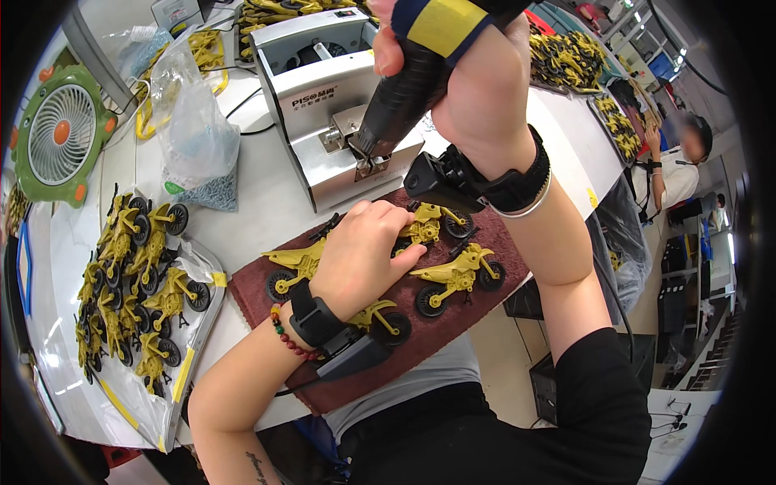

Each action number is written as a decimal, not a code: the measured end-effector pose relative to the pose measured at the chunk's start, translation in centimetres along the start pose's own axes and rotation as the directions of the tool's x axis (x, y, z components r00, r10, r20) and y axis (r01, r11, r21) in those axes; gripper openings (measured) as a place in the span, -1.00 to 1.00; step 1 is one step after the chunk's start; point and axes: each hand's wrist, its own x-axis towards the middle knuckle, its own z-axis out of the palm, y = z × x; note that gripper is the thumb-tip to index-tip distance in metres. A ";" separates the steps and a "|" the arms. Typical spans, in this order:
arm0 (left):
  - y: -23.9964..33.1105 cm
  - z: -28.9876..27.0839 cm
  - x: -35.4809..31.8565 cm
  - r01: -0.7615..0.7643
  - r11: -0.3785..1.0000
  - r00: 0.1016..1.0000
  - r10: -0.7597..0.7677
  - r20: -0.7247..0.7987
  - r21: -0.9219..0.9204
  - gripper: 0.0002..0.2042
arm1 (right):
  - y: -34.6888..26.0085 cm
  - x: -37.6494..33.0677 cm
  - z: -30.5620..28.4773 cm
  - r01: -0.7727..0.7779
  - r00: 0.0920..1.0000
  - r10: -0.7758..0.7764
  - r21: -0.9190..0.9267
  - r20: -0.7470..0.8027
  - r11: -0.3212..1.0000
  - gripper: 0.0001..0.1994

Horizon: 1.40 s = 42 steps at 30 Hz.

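My right hand [485,93] is wrapped round a black electric screwdriver [404,97] with a blue and yellow band. The driver slants down, its tip at the front outlet of a silver screw feeder [303,121]. Lower down, my left hand [360,250] lies over yellow toy motorcycles on a maroon towel [347,388]. Its fingers curl onto one toy motorcycle [424,228], with the thumb apart beside it. Another toy motorcycle [461,271] lies just right of the thumb. Others stick out from under the hand and wrist, partly hidden.
On the left, a tray [182,380] holds several piled toy motorcycles [121,283]. Behind it are a clear bag of small blue-grey pieces [202,162] and a green fan [61,133]. More yellow parts [566,61] fill trays at the far right. A co-worker [683,162] is beyond them.
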 end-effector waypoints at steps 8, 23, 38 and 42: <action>-0.3 0.2 -0.2 -0.015 0.999 1.000 0.015 -0.008 0.048 -0.72 | -3.4 -3.8 -2.5 -0.076 0.982 0.107 -0.197 0.153 0.977 -0.73; 0.1 0.1 -0.1 0.034 0.999 0.999 -0.034 0.013 0.017 -0.72 | -4.0 -9.3 -4.2 -0.205 0.978 0.208 -0.147 0.003 0.968 -0.68; -0.1 0.1 -0.2 0.023 1.000 1.000 -0.023 0.004 0.015 -0.70 | -3.0 -9.5 -4.1 -0.192 0.980 0.197 -0.155 0.014 0.969 -0.70; 0.1 0.2 -0.2 0.023 1.000 1.000 -0.023 0.016 0.007 -0.70 | -4.8 -7.5 -3.6 -0.132 0.984 0.140 -0.075 0.107 0.988 -0.66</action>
